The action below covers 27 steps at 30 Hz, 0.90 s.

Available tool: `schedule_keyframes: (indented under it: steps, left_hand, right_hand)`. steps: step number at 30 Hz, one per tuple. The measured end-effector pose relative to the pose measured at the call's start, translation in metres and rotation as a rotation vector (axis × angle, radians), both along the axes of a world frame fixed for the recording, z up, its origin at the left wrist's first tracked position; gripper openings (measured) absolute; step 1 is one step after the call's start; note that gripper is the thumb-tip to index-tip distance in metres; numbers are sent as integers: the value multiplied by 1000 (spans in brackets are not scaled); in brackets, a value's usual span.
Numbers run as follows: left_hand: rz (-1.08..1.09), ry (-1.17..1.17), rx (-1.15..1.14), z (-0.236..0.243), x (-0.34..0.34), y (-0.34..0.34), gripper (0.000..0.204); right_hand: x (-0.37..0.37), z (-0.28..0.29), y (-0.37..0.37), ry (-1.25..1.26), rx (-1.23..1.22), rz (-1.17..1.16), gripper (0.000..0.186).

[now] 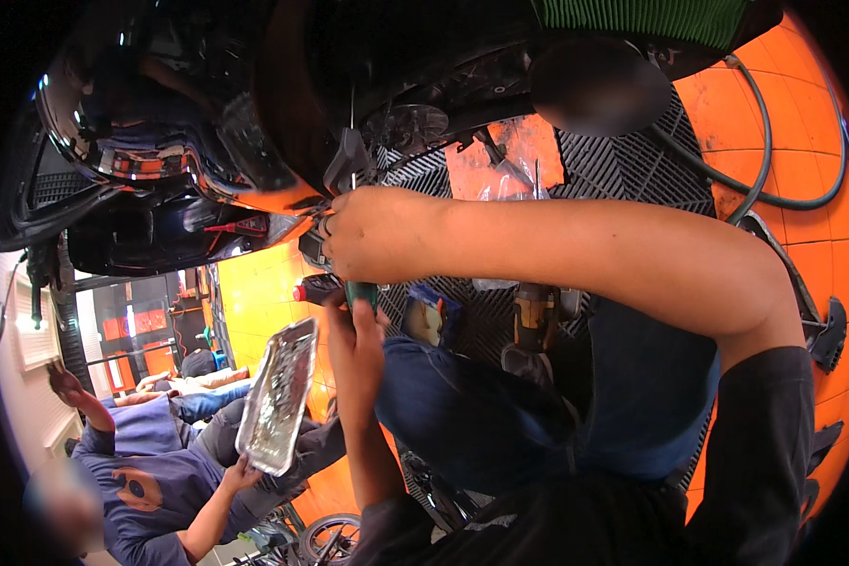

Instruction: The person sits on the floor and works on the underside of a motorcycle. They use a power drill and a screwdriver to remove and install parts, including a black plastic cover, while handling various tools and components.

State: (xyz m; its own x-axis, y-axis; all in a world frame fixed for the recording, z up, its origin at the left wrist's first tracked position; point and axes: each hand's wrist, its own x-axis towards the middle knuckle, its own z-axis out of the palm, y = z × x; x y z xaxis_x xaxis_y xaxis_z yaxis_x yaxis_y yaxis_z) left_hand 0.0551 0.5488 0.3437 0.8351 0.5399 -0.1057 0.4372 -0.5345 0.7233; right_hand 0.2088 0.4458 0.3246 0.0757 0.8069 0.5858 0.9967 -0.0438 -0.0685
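Your right forearm (575,247) is spanning the view, right hand (368,233) curled, hold unclear. Your left hand (355,344) is gripping a green handle (361,294).

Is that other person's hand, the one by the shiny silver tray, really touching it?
Touching. The head view shows the other person's hand gripping the silver tray at its lower end, with no gap between.

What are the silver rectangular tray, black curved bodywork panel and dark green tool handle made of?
Silver rectangular tray: probably thin aluminium, shiny; crinkly glints.
Black curved bodywork panel: painted metal or plastic, glossy; mirror-like reflections.
Dark green tool handle: perhaps plastic; even colour, partly covered, finish unclear.
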Motion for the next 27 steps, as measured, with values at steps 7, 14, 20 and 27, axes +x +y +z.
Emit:
schedule_keyframes:
  steps: [7,14,20,27]
  left_hand:
    - [-51,5,-154,1,0,-4,35]
    - [-175,-3,274,-9,0,-7,31]
    - [-195,-134,525,-15,8,-18,40]
    - [-130,-9,599,-13,1,-21,42]
  right_hand:
    - [1,-18,7,-98,60,56,11]
    - [-7,-10,37,36,357,-54,4]
    - [-8,-13,15,47,99,-41,8]
    - [-5,-3,1,-27,109,53,9]
